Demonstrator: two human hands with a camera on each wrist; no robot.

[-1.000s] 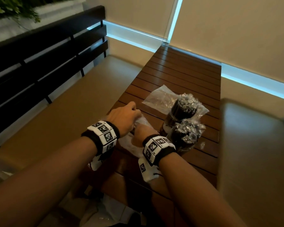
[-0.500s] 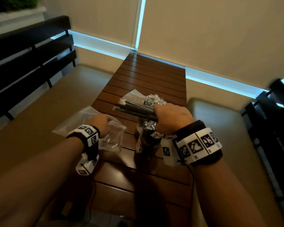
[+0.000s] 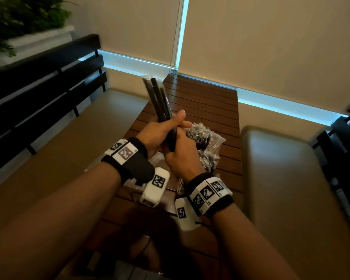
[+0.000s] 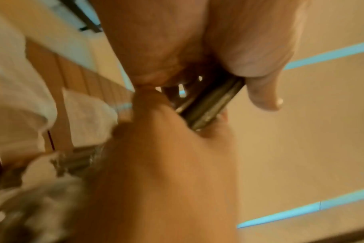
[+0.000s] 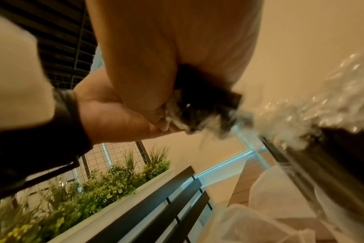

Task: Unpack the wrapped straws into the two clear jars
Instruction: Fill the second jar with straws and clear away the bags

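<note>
A bundle of black wrapped straws (image 3: 159, 98) points up and away over the slatted wooden table (image 3: 202, 102). My left hand (image 3: 166, 128) grips its middle, thumb on top. My right hand (image 3: 180, 156) grips the lower end just below. The left wrist view shows the straws (image 4: 208, 105) between the two hands; the right wrist view shows their crinkled wrapper ends (image 5: 199, 113) in my right fist. Right of my hands stand two clear jars, the farther jar (image 3: 200, 134) and the nearer jar (image 3: 208, 164), both packed with wrapped straws.
An empty clear plastic bag (image 3: 157, 159) lies on the table under my hands. Beige cushioned benches flank the table, a left bench (image 3: 69, 142) and a right bench (image 3: 281, 178), each with a black slatted backrest. A planter (image 3: 18, 21) stands far left.
My left hand let go of the plastic bag and joined the right on the straw bundle. The bundle swung from lying sideways over the jars to pointing up and away.
</note>
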